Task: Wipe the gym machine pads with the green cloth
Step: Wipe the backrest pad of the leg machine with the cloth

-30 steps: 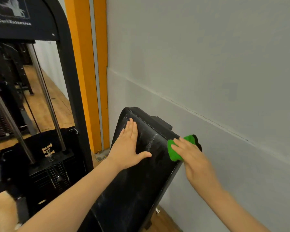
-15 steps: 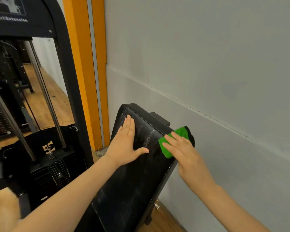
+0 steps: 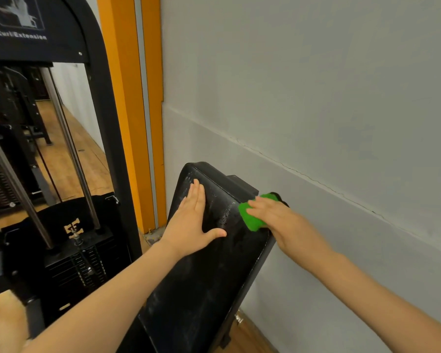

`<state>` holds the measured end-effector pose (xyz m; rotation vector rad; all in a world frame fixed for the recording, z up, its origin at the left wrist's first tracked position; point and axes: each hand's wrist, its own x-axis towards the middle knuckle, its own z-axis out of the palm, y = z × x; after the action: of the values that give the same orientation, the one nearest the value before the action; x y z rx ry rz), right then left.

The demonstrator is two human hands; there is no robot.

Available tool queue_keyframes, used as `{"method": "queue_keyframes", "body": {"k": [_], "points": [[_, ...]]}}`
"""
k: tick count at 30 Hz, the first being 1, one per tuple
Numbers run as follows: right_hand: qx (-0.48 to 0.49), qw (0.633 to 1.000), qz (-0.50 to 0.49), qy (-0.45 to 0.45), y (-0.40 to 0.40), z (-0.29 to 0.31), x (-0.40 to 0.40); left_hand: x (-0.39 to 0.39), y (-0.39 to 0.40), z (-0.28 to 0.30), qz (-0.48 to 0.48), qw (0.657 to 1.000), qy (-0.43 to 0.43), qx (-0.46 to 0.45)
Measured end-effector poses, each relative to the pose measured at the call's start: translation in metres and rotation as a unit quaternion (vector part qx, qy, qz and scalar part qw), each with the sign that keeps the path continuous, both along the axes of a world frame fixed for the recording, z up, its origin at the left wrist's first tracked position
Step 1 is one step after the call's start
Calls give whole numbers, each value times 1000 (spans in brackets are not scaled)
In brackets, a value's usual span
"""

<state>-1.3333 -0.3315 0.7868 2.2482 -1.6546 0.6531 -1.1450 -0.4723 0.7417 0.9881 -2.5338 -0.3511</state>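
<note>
The right hand (image 3: 283, 222) presses a bunched green cloth (image 3: 251, 220) against the right edge of a black gym machine pad (image 3: 209, 276), fingers curled over the cloth, which pokes out beneath the fingertips. The left hand (image 3: 191, 222) lies flat and relaxed on the pad's upper face, holding nothing. A grey wall (image 3: 316, 98) stands just beside the pad.

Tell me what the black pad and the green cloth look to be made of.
Black pad: probably vinyl or faux leather over padding; smooth with a dull sheen, a seamed edge, and pale smears. Green cloth: seems a soft microfibre or terry; fuzzy, matte nap, bunched under the right hand.
</note>
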Motion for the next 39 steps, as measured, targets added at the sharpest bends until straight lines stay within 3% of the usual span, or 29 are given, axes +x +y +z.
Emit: {"method": "queue_keyframes", "body": {"k": [6,10,13,18,22,27,32,39], "points": [[-1,999,39,14,35,-3,-15,0,-4,1,-1,1000,3,10],[-4,998,-8,-56,-12,25,-12,2,-5,0,-6,1000,7,15],[62,994,-15,-92,-35,26,2,3,-6,1,-4,1000,6,9],[-8,984,-52,-168,27,-13,9,1,-4,3,4,1000,-3,3],[-25,984,-116,-135,62,-38,12,0,-3,5,6,1000,-13,9],[-161,976,-101,-104,20,12,11,2,-1,4,0,1000,-11,15],[-45,998,-26,46,-21,4,19,3,-3,4,-5,1000,-10,6],[-40,979,26,198,16,25,10,3,0,-2,-10,1000,-1,-20]]}}
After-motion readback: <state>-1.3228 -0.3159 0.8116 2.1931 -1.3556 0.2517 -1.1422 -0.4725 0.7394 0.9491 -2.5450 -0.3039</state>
